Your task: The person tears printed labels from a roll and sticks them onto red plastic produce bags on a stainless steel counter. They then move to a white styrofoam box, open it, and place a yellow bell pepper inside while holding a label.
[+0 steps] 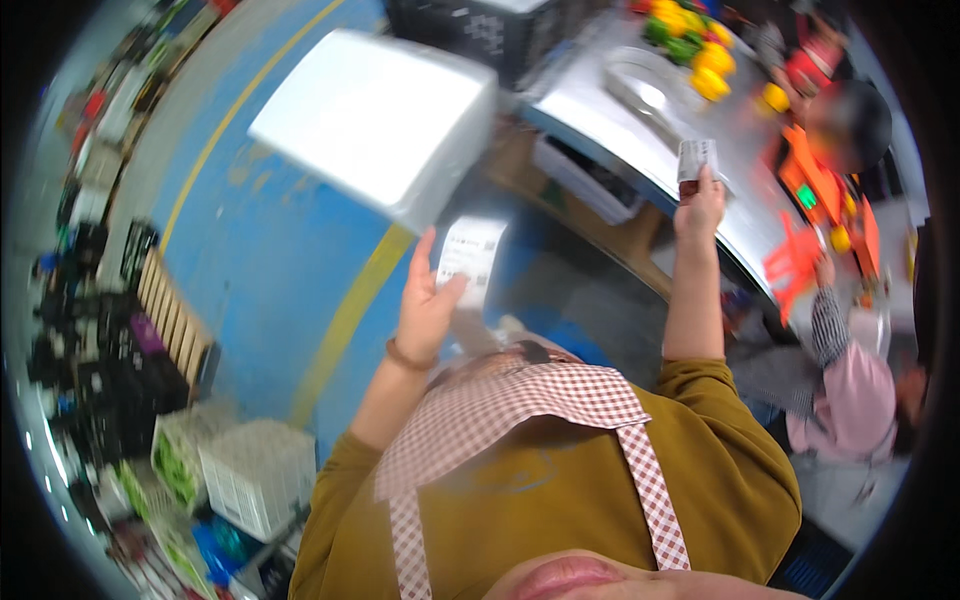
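Observation:
My left hand holds a strip of white printed labels between thumb and fingers, and the strip hangs down towards my checked apron. In my right hand is a smaller white printed label, pinched at its lower edge above the rim of a steel table. A large white box, blurred, stands beyond my left hand. On the table lie yellow, green and red bell peppers, and a clear, shiny object, possibly plastic film, lies nearer.
At the right a person in pink reaches towards a red net bag beside orange scales. Another person is across the table. White crates and a wooden pallet stand left; a black crate stands ahead.

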A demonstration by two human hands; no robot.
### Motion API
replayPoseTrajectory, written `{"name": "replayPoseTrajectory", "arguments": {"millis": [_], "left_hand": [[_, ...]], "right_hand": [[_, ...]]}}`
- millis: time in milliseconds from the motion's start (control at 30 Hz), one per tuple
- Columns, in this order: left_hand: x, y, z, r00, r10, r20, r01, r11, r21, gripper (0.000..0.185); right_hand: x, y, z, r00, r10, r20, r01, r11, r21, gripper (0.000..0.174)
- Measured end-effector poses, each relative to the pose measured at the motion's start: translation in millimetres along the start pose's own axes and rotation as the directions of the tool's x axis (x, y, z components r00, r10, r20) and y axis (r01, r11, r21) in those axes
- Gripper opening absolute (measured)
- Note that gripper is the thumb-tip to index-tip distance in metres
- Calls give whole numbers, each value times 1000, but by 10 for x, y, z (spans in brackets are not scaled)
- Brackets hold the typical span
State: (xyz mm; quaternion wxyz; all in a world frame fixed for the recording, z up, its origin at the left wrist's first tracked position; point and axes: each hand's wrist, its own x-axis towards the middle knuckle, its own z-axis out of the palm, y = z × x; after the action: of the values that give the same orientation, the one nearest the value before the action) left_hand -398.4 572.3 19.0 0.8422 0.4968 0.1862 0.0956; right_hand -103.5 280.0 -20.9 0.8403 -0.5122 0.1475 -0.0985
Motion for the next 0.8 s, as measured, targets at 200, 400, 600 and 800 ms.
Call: {"name": "replayPoseTrajectory", "arguments": {"millis": [200,400,600,800], "left_hand": [[-75,335,-588,947,205,-248,-176,975,135,56],[-403,807,-1868,797,317,-514,-187,939,289,18],[-654,1473,-3269,702,339,-626,-92,915,393,23],[-285,2289,-4369,661,512,-548,-229,834,502,40]], "right_hand": [[-1579,876,1496,585,452,674,-453,871,-191,16],[-3073,1482,2812,0,573,820,-641,629,-440,12],[-4270,2150,3944,-132,694,707,-609,506,-611,16],[-5040,2675,4920,-397,753,525,-442,344,-828,19]]}}
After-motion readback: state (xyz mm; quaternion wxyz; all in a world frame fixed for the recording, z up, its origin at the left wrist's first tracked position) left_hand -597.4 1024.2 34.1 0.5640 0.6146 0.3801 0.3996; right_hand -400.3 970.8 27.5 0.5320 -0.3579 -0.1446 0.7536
